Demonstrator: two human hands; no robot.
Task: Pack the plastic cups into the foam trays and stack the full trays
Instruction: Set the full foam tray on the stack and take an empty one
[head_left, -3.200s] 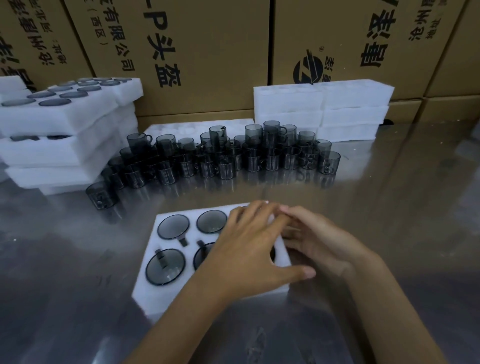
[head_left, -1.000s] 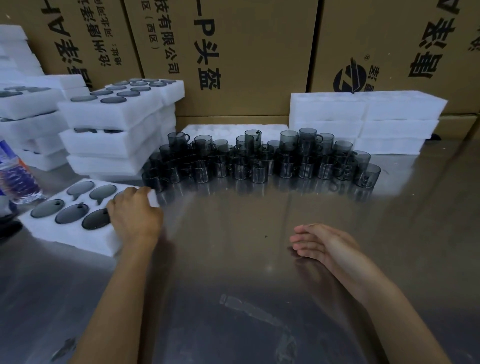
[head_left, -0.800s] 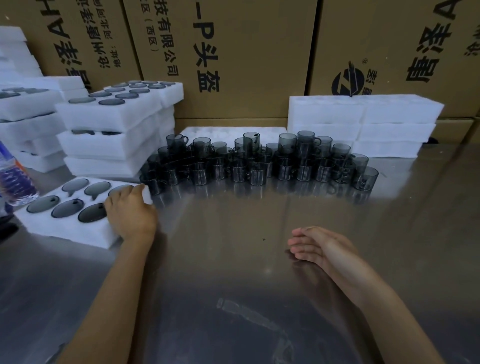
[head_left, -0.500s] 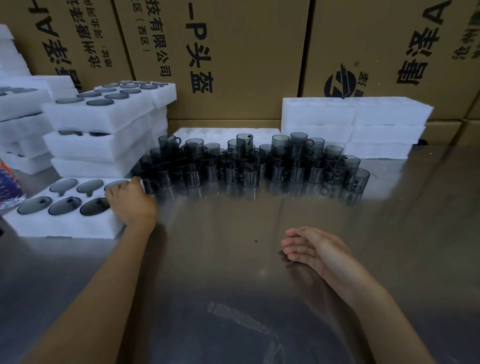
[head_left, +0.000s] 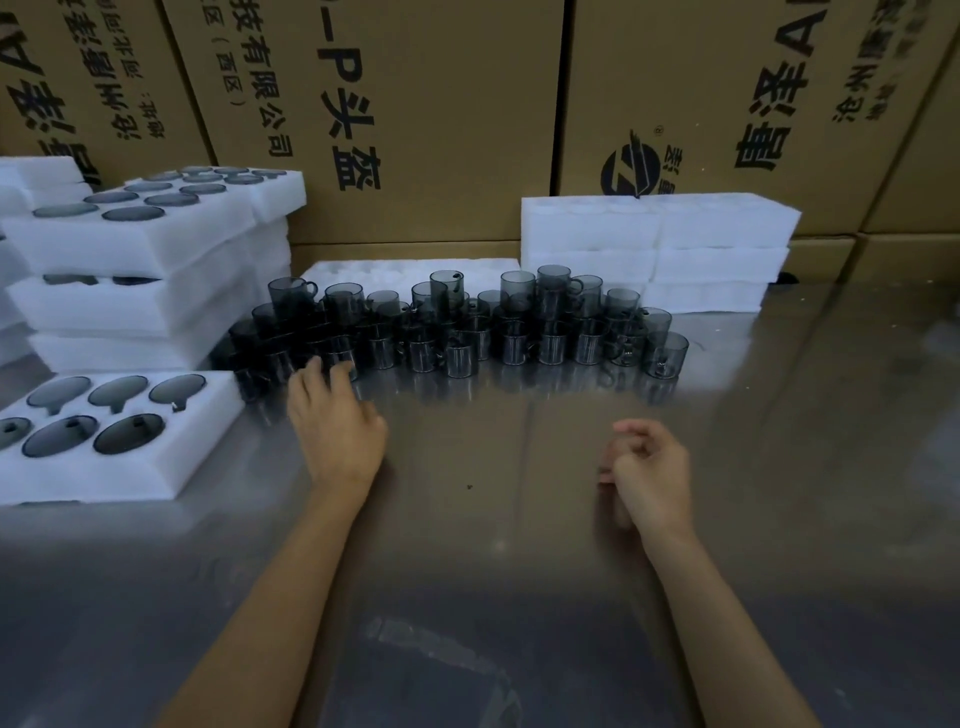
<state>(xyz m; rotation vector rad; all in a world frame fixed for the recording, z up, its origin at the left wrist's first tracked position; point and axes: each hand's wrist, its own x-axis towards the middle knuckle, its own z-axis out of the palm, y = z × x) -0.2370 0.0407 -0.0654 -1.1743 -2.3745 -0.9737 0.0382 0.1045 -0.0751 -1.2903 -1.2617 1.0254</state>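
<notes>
Left hand (head_left: 332, 426) spread, empty, beside cup pile (head_left: 457, 322); right hand (head_left: 649, 467) loosely curled, empty. Empty foam tray (head_left: 587, 221) behind pile to be fetched first — cups then seated upright.

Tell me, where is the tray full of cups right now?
The full tray lies on the table's left side, in front of the tray stack, just left of the left hand.
</notes>
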